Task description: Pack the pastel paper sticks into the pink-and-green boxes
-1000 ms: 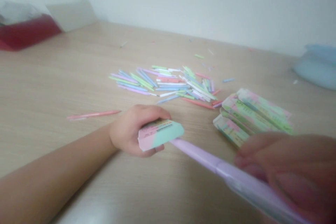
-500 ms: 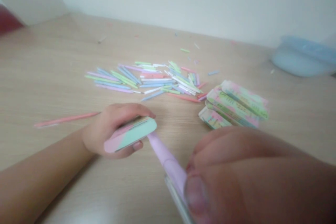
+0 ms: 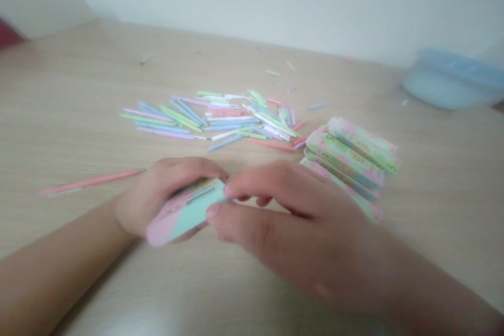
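Note:
My left hand [image 3: 157,189] is closed around a small slim cardboard box [image 3: 185,215] in pink and mint green, its long printed side turned up toward me. With thumb and forefinger, my right hand [image 3: 307,231] pinches the box's right end, so that end is partly covered. I cannot see inside the box. On the table left of my left hand lies a thin coral-pink pen [image 3: 92,181]. Several similar printed boxes [image 3: 350,155] lie side by side just beyond my right hand.
A loose heap of thin pastel sticks [image 3: 232,121], like pens or pen parts, spreads across the middle of the wooden table [image 3: 98,79]. Small bits lie scattered behind it. At the back right rests a light-blue pouch-like item [image 3: 449,79]; a pale box [image 3: 43,8] stands at the back left.
My right hand has moved in from the lower right to the box's end. The lilac pen it held, with a clear part beside it, is out of sight now. The left hand keeps the box.

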`<state>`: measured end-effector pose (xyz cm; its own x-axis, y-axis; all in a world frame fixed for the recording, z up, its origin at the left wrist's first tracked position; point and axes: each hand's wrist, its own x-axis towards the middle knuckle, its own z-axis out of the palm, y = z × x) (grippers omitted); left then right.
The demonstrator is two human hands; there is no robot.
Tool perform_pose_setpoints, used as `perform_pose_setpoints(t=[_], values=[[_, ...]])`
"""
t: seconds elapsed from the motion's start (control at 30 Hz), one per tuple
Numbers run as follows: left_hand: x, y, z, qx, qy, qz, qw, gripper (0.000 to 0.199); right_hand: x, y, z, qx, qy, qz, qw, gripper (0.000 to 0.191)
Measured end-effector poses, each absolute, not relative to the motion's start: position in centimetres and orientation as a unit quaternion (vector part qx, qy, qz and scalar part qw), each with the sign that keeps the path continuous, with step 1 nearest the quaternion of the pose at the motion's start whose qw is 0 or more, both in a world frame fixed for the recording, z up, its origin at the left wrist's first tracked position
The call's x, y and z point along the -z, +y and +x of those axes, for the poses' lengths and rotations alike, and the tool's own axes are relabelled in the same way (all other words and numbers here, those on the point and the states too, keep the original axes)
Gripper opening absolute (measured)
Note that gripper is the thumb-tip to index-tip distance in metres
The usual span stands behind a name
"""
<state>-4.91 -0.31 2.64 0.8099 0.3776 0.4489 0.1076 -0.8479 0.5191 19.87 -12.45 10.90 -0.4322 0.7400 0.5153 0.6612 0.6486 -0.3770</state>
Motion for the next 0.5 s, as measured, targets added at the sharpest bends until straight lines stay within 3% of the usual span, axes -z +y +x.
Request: perform_pose_setpoints(t=[0.23, 0.5], values=[[-2.6, -0.3, -4.8, -0.272, 0.136, 0.923, 0.234, 0.048, -8.3, -11.1, 20.5, 0.001, -0.865, -0.325, 0.382, 0.005], [-2.2, 0.1, -5.0, -0.275, 0.141, 0.921, 0.237, 0.052, -8.1, -10.4, 21.2, 0.075, -0.886, -0.301, 0.344, 0.016]])
